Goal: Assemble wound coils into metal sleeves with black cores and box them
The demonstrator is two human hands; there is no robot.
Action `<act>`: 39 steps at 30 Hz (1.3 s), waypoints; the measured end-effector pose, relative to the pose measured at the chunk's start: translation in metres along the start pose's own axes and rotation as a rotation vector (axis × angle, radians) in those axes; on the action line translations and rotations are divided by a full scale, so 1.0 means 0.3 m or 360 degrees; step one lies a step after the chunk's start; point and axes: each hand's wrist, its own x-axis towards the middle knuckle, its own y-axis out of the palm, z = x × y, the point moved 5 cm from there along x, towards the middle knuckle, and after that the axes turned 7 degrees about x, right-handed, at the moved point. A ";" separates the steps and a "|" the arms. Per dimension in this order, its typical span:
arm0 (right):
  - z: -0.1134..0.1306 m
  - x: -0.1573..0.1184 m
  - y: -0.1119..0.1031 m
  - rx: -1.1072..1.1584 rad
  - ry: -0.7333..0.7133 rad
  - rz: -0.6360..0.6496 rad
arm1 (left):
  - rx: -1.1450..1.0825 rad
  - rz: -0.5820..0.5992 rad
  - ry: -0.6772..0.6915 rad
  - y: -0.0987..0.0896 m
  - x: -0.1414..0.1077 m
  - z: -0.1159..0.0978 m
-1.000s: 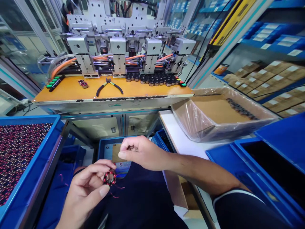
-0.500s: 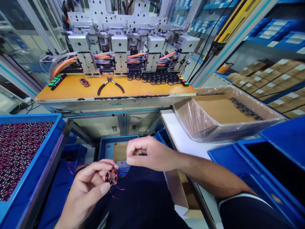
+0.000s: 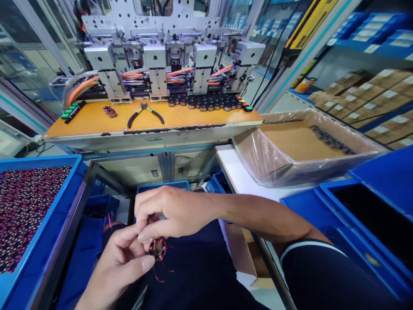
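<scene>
Thumb and fingers of your left hand [image 3: 124, 256] held a wire-wound ring [image 3: 164, 249] in front of your dark clothing, low in the head view. Its open middle faced up toward you, and thin red wires [image 3: 171, 271] trailed below it. Your right hand [image 3: 171, 211] was just above, fingers curled narrowly and tips close against your left fingers; you could not tell whether it pinched a wire.

To your left, a blue bin [image 3: 38, 161] was filled with red-and-dark wound parts [image 3: 30, 206]. Ahead, the orange worktop [image 3: 180, 120] carried spread pliers [image 3: 144, 106], a black marker [image 3: 75, 113] and, near the machine [image 3: 155, 58], a cluster of dark round parts [image 3: 209, 102]. To your right, a plastic-lined box [image 3: 309, 170] rested on a white surface [image 3: 237, 170].
</scene>
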 end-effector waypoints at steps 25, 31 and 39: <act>0.019 -0.101 -0.008 0.0100 0.0793 -0.0227 | 0.0059 0.0045 0.0289 0.026 0.014 -0.041; 0.037 -0.120 0.004 0.0158 0.0768 -0.0317 | -0.0162 0.0173 0.0240 0.030 0.022 -0.020; 0.027 -0.151 0.027 0.0354 0.0717 -0.0489 | -0.0068 0.0413 0.0496 0.032 0.045 -0.041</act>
